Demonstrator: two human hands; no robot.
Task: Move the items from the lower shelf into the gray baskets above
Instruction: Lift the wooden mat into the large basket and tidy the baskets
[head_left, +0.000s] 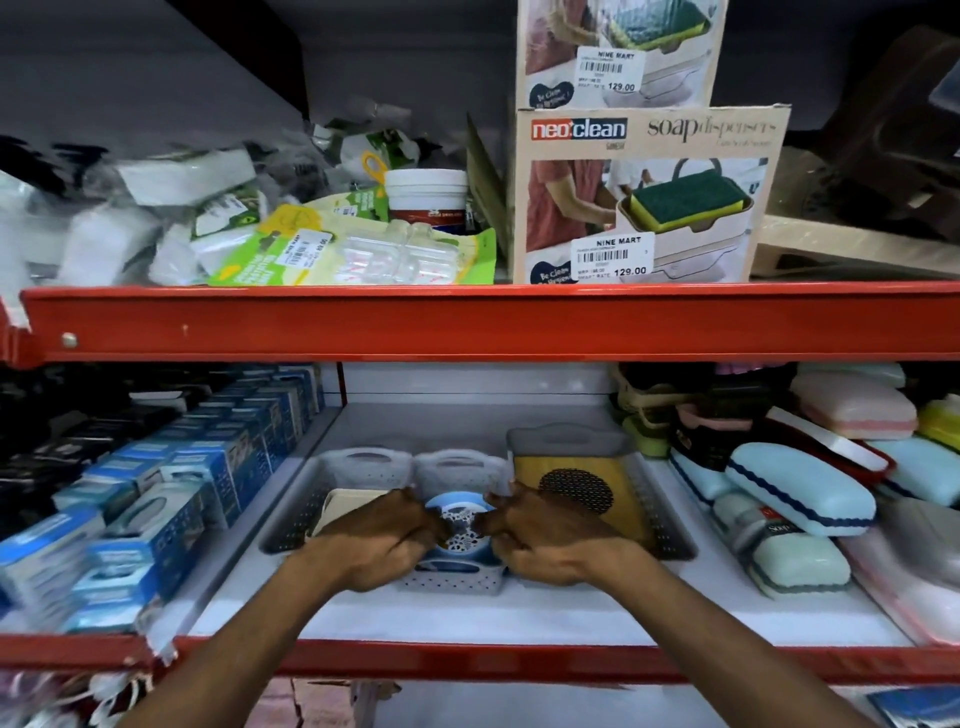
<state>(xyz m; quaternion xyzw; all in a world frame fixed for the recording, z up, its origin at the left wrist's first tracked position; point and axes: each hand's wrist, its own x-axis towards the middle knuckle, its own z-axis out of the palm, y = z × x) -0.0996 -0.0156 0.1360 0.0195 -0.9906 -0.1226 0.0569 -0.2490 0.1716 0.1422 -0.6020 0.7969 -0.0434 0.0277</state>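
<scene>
Head view, the only one: both arms reach onto the white shelf (519, 618) between the red rails. Left hand (382, 540) and right hand (545, 540) meet over the middle gray basket (452, 579), fingers curled in on either side of a blue round strainer (460, 519) with a white perforated centre. Each grip looks closed on the strainer's rim, though the fingertips are partly hidden behind the knuckles. Two hands on one small piece suggests it is being seated or straightened in the basket, not carried. To the left, a second gray basket (301, 525) holds a cream-coloured item (348, 501); to the right, a third (670, 530) holds a yellow pack with a dark mesh disc (576, 491). So the baskets sit side by side, one kind of item each, likely for sorting. Blue boxes (171, 499) line the left of the shelf, pastel soap cases (800, 493) crowd the right. On the upper shelf, soap dispenser boxes (644, 197) are stacked, price tags outward.
</scene>
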